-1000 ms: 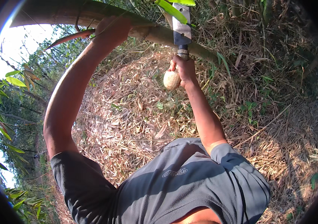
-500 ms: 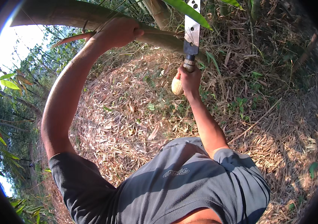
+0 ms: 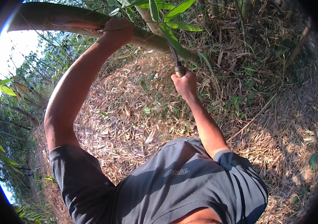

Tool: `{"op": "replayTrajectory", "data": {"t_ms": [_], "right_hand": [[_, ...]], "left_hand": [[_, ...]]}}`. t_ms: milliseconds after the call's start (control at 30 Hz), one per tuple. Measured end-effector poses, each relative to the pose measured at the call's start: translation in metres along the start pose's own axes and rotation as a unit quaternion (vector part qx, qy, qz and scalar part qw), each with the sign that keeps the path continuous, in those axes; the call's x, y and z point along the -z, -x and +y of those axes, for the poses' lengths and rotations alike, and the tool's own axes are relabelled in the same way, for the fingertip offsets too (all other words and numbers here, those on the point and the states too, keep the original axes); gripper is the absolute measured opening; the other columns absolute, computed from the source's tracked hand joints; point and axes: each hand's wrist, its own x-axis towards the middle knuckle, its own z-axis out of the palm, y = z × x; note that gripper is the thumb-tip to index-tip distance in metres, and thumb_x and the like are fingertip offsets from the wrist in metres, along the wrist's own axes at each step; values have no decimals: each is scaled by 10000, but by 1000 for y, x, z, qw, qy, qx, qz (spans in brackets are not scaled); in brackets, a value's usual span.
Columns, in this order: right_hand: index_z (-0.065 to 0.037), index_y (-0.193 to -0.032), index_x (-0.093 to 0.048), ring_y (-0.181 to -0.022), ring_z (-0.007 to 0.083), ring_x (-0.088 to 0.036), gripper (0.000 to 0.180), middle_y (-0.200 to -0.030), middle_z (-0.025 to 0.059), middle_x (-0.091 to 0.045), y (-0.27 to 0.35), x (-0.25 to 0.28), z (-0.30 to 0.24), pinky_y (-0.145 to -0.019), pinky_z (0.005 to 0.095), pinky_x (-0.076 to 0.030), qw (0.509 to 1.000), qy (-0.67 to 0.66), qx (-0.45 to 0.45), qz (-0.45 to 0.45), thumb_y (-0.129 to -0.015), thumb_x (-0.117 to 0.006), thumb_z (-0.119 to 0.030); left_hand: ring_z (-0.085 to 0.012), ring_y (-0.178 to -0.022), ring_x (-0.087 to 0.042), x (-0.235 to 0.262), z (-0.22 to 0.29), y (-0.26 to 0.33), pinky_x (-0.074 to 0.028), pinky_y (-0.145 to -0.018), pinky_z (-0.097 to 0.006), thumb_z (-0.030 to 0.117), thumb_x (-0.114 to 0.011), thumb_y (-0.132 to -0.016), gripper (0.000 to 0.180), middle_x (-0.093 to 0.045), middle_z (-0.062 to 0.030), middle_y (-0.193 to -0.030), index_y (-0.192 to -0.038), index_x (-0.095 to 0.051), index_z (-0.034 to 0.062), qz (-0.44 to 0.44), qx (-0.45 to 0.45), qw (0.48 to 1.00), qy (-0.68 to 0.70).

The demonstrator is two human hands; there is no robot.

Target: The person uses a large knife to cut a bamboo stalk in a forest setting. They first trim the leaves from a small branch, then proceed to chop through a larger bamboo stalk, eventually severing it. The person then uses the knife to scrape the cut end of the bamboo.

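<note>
The left hand (image 3: 117, 33) is raised overhead with its fingers wrapped tight around a leaning green bamboo stem (image 3: 54, 16), which runs from the upper left down toward the middle of the view. The right hand (image 3: 184, 84) is closed in a fist on the handle of a knife (image 3: 176, 63); its blade reaches up to the underside of the stem, partly hidden by green leaves (image 3: 174, 22). Below both arms lies ground covered in dry leaf litter (image 3: 129, 108).
</note>
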Motion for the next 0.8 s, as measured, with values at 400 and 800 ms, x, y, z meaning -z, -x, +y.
{"op": "replayTrajectory", "data": {"t_ms": [400,800], "right_hand": [[-34,-888,-643,-648,315,-688,266,-705,128,-686,-53,-62,-67,-615,431,-547,995,-15,86,-45,-786,-735,-262],[-35,-1054,-647,-845,387,-688,396,-884,193,-696,-83,-56,-65,-762,469,-551,990,93,98,-29,-784,-755,-304]], "left_hand": [[-270,-889,-720,15,-38,-15,-585,-748,-412,272,-686,-846,188,-727,-86,-898,-880,-711,89,-20,0,999,-35],[-262,-815,-737,3,-23,-20,-593,-674,-378,164,-657,-842,103,-737,-119,-873,-849,-730,91,7,-33,998,-61]]}}
